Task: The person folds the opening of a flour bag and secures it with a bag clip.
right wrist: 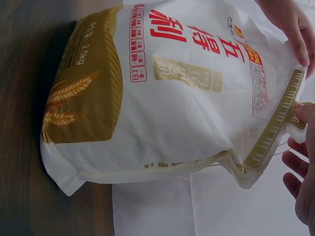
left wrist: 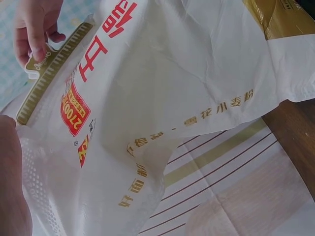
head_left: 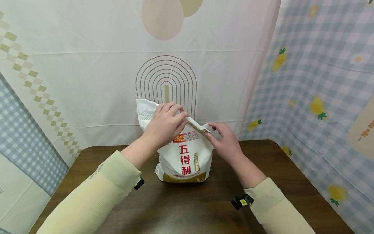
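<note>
A white flour bag [head_left: 187, 156] with red characters and a gold-brown base stands upright on the table. Along its folded top lies a gold bag clip [right wrist: 278, 118] with white ridges and a small handle. My right hand [head_left: 228, 144] pinches this clip, thumb on the front and fingers behind. Over the top edge, near the clip's other end, my left hand [head_left: 168, 122] holds the bag with bent fingers. Its fingertips are partly hidden in the head view. The bag's upper left corner sticks up loose beside the left wrist.
The brown wooden table [head_left: 163, 208] extends around the bag. Behind it hangs a white patterned cloth [head_left: 228, 81]; a blue checked cloth with pineapples [head_left: 306, 81] lines the right side. Dark camera straps [head_left: 242, 201] sit at both sleeve cuffs.
</note>
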{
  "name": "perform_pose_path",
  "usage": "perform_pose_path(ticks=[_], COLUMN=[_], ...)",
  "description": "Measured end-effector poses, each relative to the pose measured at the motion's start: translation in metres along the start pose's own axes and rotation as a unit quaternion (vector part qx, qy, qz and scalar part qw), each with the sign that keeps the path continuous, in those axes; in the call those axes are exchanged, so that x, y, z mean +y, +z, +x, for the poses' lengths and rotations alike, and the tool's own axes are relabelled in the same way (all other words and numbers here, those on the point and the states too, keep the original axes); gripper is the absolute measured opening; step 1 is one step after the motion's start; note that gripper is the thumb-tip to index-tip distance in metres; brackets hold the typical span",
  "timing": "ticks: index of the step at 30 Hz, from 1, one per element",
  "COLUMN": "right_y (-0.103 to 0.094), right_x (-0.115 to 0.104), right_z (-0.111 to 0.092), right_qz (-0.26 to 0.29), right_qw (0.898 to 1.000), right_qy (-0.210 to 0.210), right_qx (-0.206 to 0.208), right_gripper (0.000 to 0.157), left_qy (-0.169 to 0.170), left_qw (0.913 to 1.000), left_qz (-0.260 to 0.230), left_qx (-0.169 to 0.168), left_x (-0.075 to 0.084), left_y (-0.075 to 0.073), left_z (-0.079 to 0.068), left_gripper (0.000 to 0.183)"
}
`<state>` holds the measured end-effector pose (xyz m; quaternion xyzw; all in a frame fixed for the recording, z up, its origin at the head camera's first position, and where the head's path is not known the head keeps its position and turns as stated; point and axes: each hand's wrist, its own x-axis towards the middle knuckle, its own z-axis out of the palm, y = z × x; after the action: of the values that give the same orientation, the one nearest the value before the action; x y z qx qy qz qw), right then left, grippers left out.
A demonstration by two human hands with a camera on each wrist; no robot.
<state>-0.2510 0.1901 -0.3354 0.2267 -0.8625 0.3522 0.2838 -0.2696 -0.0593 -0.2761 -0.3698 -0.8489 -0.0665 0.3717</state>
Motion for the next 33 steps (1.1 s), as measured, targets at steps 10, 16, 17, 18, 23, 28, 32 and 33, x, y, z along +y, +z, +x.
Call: perform_pose_path(ticks=[10, 16, 17, 18, 23, 28, 32, 33], right_y=[0.003, 0.004, 0.005, 0.005, 0.006, 0.005, 0.005, 0.004], right_x=[0.006, 0.008, 0.008, 0.008, 0.010, 0.009, 0.010, 0.010], right_z=[-0.005, -0.006, -0.006, -0.006, -0.006, -0.008, -0.011, -0.012], right_qz=[0.027, 0.032, 0.032, 0.033, 0.040, 0.038, 0.037, 0.037], right_qw=[0.999, 0.999, 0.999, 0.999, 0.999, 0.999, 0.999, 0.999], right_qy=[0.024, 0.025, 0.024, 0.024, 0.029, 0.031, 0.035, 0.038], right_qx=[-0.001, 0.005, 0.005, 0.005, 0.003, 0.002, 0.001, 0.002], right_gripper=[0.045, 0.043, 0.043, 0.043, 0.042, 0.043, 0.044, 0.045], left_qy=[0.003, 0.004, 0.005, 0.006, 0.008, 0.011, 0.017, 0.018], left_qw=[0.9997, 0.9996, 0.9996, 0.9996, 0.9992, 0.9989, 0.9987, 0.9987], left_qz=[0.022, 0.024, 0.025, 0.027, 0.037, 0.046, 0.048, 0.048], left_qx=[-0.006, -0.011, -0.011, -0.011, -0.011, -0.009, -0.004, -0.002], left_x=[-0.002, -0.004, -0.004, -0.004, -0.005, -0.007, -0.007, -0.007], left_y=[-0.001, -0.002, -0.002, -0.002, -0.003, -0.004, -0.004, -0.004], left_z=[0.001, 0.001, 0.001, 0.001, 0.000, -0.002, -0.003, -0.003], left_gripper=[0.027, 0.029, 0.029, 0.029, 0.030, 0.033, 0.035, 0.035])
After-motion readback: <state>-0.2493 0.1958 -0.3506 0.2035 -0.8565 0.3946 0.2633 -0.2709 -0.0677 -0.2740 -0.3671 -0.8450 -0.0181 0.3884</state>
